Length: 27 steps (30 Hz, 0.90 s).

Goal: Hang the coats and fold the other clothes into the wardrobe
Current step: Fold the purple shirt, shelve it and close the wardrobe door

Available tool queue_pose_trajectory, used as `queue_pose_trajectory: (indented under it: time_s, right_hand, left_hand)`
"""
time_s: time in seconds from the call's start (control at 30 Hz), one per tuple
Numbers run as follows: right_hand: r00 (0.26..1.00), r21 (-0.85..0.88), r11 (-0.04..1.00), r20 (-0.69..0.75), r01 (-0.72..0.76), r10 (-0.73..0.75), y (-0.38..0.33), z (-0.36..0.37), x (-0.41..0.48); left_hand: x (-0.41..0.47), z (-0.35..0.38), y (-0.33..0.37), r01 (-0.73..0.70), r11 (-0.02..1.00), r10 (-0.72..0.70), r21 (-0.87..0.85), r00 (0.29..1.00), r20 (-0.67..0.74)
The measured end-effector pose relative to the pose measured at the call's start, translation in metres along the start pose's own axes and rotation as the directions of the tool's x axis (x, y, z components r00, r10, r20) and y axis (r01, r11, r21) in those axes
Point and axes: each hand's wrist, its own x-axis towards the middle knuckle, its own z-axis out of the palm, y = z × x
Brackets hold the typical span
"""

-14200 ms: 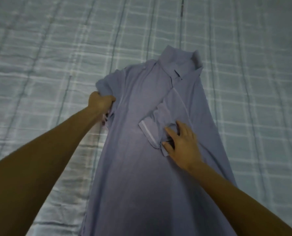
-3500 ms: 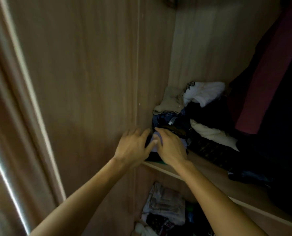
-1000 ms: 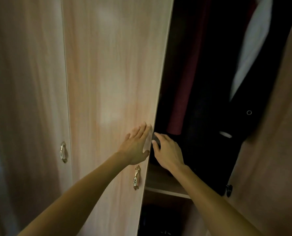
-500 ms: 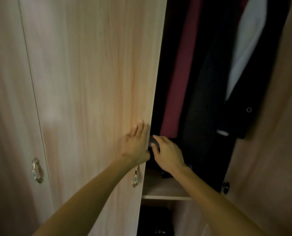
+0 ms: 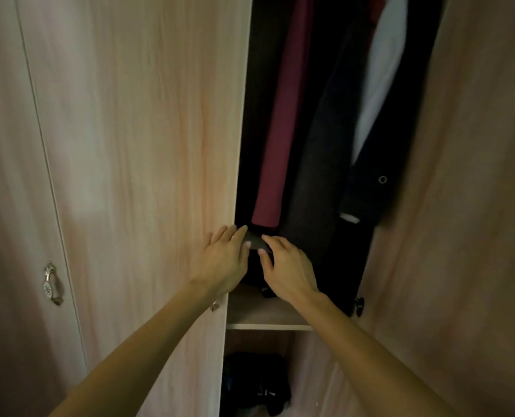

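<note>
Coats (image 5: 316, 152) hanging vertically (hems down), hands (image 5: 224, 260) below.

pale woodgrain wardrobe door (image 5: 148, 145), maroon garment (image 5: 280, 130) (plain), black coat (image 5: 379, 176)

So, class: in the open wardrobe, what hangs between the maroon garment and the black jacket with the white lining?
In the head view, a dark grey coat hangs between the maroon garment and the black jacket, reaching down just beyond the right hand.

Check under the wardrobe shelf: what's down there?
Below the shelf sits a heap of dark clothes, too dim to tell apart. The door covers the compartment's left side.
</note>
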Motion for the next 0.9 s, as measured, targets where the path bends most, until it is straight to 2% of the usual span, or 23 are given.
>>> queue_pose_trajectory:
  time_s: [0.1, 0.4, 0.57, 0.67, 0.77, 0.9]
  right_hand:
    - [0.999, 0.022, 1.0, -0.032, 0.005, -0.004, 0.012, -0.03, -0.029]
    - [0.995, 0.11, 0.994, -0.098, 0.011, -0.001, 0.057, -0.13, -0.147]
    - [0.991, 0.157, 0.985, -0.121, 0.068, -0.049, 0.067, -0.172, -0.214]
    - [0.994, 0.178, 0.984, -0.108, 0.016, 0.003, 0.085, -0.195, -0.25]
    - [0.994, 0.122, 0.992, -0.098, -0.044, 0.056, 0.107, -0.218, -0.279]
    - [0.955, 0.184, 0.958, -0.16, -0.221, 0.251, 0.136, -0.23, -0.294]
  left_hand:
    - [-0.026, -0.007, 0.038, -0.007, 1.0, 0.005, -0.023, 0.998, -0.064]
    - [-0.112, -0.01, 0.176, -0.01, 0.995, 0.001, -0.098, 0.996, -0.09]
    - [-0.137, -0.011, 0.231, -0.093, 0.985, 0.084, -0.145, 0.994, -0.065]
    - [-0.148, -0.006, 0.267, -0.138, 0.974, 0.133, -0.179, 0.99, -0.042]
    - [-0.158, -0.001, 0.3, -0.176, 0.966, 0.177, -0.187, 0.984, -0.015]
    - [-0.164, -0.003, 0.328, -0.234, 0.959, 0.237, -0.16, 0.972, -0.006]
